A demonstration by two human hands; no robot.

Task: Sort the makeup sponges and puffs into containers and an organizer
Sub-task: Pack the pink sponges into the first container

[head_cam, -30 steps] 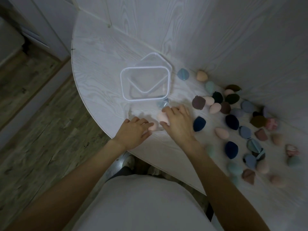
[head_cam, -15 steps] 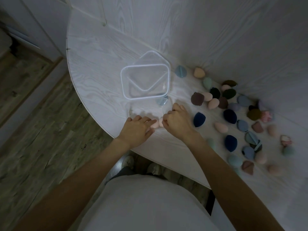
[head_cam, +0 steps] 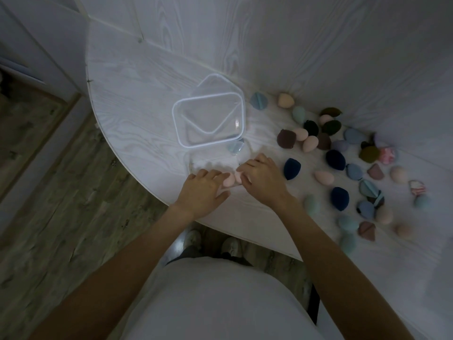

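Head view. My left hand [head_cam: 203, 190] and right hand [head_cam: 263, 180] meet at the near edge of the tabletop [head_cam: 137, 94], over a low clear organizer [head_cam: 196, 165] whose walls are hard to make out in the dim light. Between my fingertips lie two pink sponges [head_cam: 232, 179], touching each other. My left fingers [head_cam: 215, 176] rest nearly straight against the left sponge; my right fingers [head_cam: 245, 171] are curled over the right one, thumb beneath, apparently pinching it, though the grip itself is partly hidden.

Just beyond my fingers stands an empty clear container [head_cam: 209, 121], resting on a second clear piece, perhaps its lid; a pale blue puff [head_cam: 235, 148] lies between that container and my right knuckles. To the right of my right hand, well apart from my fingers, the unsorted sponges and puffs [head_cam: 343, 153] are scattered in many colours, a navy puff [head_cam: 291, 168] nearest.

Step in hand, as I judge it: seating the pink sponges side by side in the organizer. To do it well, I should steady the left sponge with flat fingers while the right fingers press the other down beside it, squeezing lightly because the foam springs back, and keep the light organizer from sliding off the near edge.
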